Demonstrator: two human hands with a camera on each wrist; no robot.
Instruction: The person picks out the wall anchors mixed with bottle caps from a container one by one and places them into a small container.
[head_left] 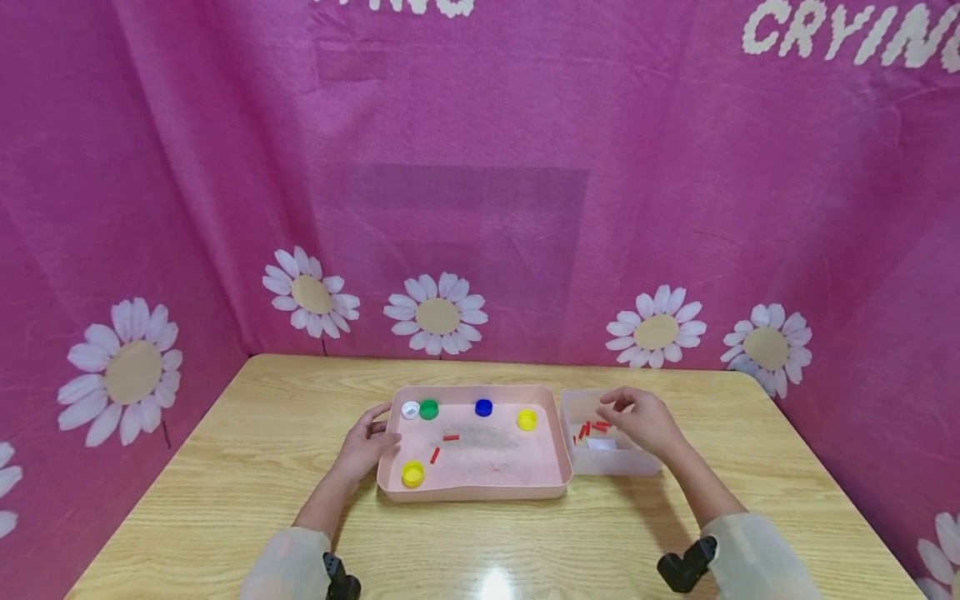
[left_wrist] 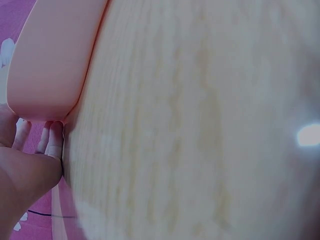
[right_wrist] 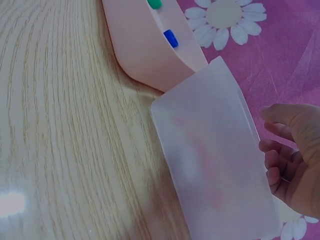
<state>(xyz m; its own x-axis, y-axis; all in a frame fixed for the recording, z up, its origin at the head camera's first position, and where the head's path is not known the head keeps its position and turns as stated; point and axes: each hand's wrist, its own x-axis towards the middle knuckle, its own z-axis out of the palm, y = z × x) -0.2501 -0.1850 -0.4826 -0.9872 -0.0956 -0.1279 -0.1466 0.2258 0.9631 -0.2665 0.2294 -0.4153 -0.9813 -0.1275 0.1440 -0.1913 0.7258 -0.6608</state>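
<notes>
My left hand (head_left: 363,450) grips the left wall of a shallow pink tray (head_left: 480,493), thumb over the rim and fingers on the outside. Inside the tray are a white cap (head_left: 409,409), a green cap (head_left: 428,408), a blue cap (head_left: 483,407) and two yellow caps (head_left: 527,419), plus two short red sticks (head_left: 451,437). Above the translucent box (head_left: 622,463) at the tray's right, my right hand (head_left: 641,421) hovers with loosely bent fingers. Several red pieces (head_left: 585,430) lie in that box. In the right wrist view, nothing shows between the fingers.
Both containers stand side by side on a wooden table (head_left: 480,542). A white slip (head_left: 601,444) lies on the box floor. Behind the table hangs a magenta cloth (head_left: 480,225) with daisies. Grey smudges mark the middle of the tray floor.
</notes>
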